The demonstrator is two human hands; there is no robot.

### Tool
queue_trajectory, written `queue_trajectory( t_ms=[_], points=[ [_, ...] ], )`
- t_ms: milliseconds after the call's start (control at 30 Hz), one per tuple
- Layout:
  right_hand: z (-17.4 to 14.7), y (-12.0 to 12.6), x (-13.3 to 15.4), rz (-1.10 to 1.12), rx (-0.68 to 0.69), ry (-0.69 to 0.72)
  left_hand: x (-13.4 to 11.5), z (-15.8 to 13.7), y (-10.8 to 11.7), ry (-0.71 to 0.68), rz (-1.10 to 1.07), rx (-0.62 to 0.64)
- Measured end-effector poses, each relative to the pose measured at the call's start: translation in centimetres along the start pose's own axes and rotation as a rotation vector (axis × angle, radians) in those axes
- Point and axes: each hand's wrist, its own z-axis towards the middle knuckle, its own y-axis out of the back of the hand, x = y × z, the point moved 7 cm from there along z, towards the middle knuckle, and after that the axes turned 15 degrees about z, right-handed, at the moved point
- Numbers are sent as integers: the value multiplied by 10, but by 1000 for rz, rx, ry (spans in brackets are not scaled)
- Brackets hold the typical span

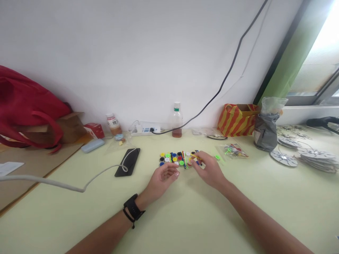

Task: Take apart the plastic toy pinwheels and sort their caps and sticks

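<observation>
A cluster of small round coloured pieces [180, 158] lies in rows on the pale green table. Thin sticks [184, 159] in blue, red and yellow-green lie between the groups of pieces. At the right end of the cluster, my right hand [210, 169] pinches a thin yellow stick [195, 156] between thumb and fingers. My left hand [161, 180] rests at the near left side of the pieces, its fingers loosely curled and apart from the thumb, with nothing visible in it. A single green round piece [217, 157] lies just beyond my right hand.
A black phone [128, 162] with a grey cable lies on the left. Behind are a power strip [147, 128], a bottle [177, 121] and a striped bag [235, 120]. A plastic bag of small parts [233, 150], a grey pouch [266, 132] and stacked discs [316, 158] are on the right.
</observation>
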Motion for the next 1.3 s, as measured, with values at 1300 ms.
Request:
queue_trajectory(
  t_ms=[1300],
  points=[
    [-18,-45,2,845,110,-489,-7,0,11,-70,5,-117]
  ],
)
